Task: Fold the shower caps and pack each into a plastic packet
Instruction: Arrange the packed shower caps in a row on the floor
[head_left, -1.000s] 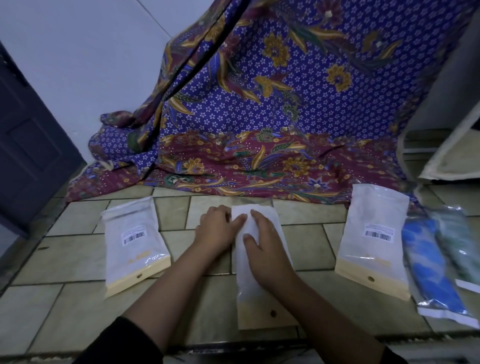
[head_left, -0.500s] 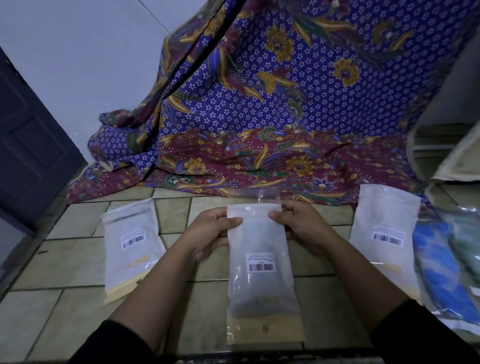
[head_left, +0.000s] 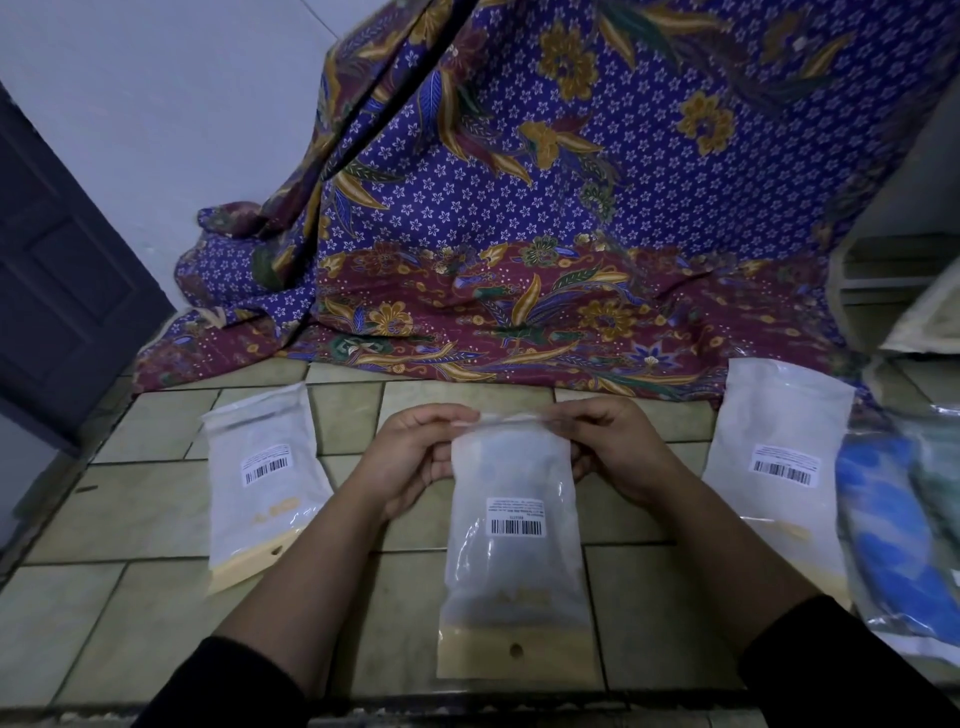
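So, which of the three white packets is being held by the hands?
The middle packet: the left hand and right hand pinch its top edge. The left packet and right packet lie untouched.

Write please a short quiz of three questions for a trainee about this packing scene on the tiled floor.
1. True or false: both hands, the left hand and the right hand, pinch the top flap of the frosted plastic packet with a barcode label and tan bottom strip.
2. How many other frosted packets with barcode labels lie flat on the green tiled floor?
A. none B. two C. four
3. Fill in: the blue patterned item in clear wrap lies at the person's ______ side.

Key: 1 true; 2 B, namely the left frosted packet and the right frosted packet; 3 right.
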